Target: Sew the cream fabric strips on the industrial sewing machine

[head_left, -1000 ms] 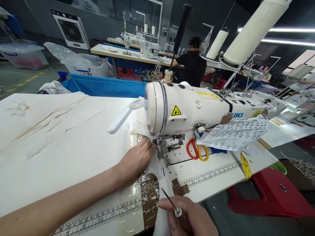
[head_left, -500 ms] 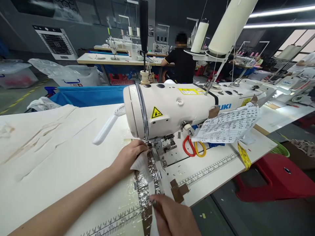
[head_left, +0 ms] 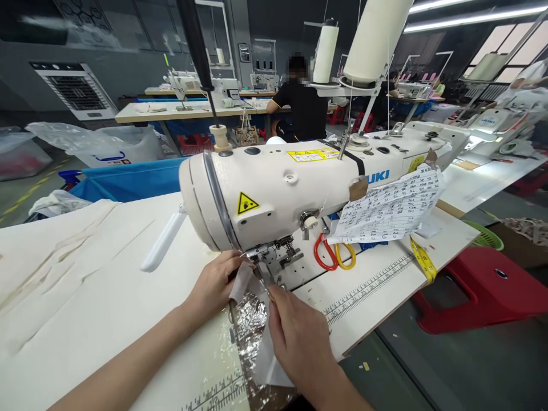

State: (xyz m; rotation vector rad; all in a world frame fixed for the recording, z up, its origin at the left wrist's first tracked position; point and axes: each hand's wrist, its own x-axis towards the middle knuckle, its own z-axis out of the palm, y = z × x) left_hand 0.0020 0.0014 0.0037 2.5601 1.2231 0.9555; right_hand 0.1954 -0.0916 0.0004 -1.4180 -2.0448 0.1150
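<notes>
wide white table point(head_left: 85, 285) in a sewing workshop, with other machines and a seated person in black point(head_left: 299, 108) far behind. near its front edge lies a white fabric piece point(head_left: 242, 282), its upper end just under the presser foot point(head_left: 274, 260) of a white sewing machine point(head_left: 274, 194). below the fabric, at its 6 o'clock, a crinkled silver strip point(head_left: 250, 319) runs down the table toward a printed ruler.

the left hand point(head_left: 214, 285) sits at 9 o'clock of the fabric, its fingers point(head_left: 233, 268) curled closed on the fabric's left edge right beside the foot. the right hand point(head_left: 295, 337) comes in from 5 o'clock, thumb and forefinger pressed together at the fabric's right edge, touching the strip's top; whether those fingers grip anything cannot be told.

at 3 o'clock of the foot lie scissors point(head_left: 331, 257) with red and yellow handles, under a printed paper sheet point(head_left: 389, 208) taped to the machine arm. a yellow measuring tape point(head_left: 422, 260) hangs over the table edge further out, and a red stool point(head_left: 479, 285) stands on the floor at 4 o'clock. a blue bin point(head_left: 128, 177) sits behind the table at 10 o'clock.
</notes>
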